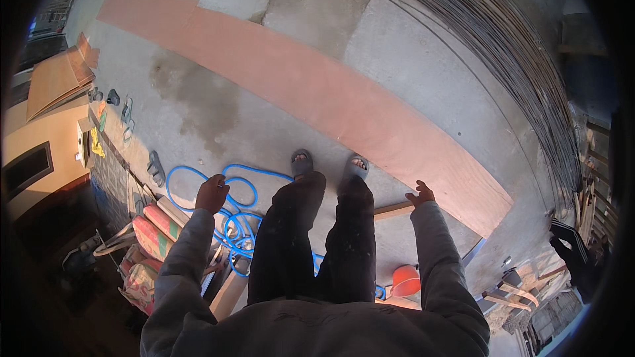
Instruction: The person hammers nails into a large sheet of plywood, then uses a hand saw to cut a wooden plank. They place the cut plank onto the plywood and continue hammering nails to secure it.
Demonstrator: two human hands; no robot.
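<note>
I stand on a concrete floor in dark trousers and grey sandals (302,162). My left hand (211,193) is curled into a fist over a coiled blue hose (233,206), and a small thin object pokes out of it. My right hand (421,194) is raised with the fingers spread and holds nothing. It hovers above a wooden batten (393,209), near the edge of a long reddish plywood sheet (317,92) that lies on the floor in front of my feet.
Patterned sacks (155,228) and slippers (155,168) lie at the left, by stacked plywood sheets (56,79). A bundle of long steel rods (503,33) curves along the upper right. An orange object (405,279) sits behind my legs. Another person's dark striped sleeve (570,244) shows at the right.
</note>
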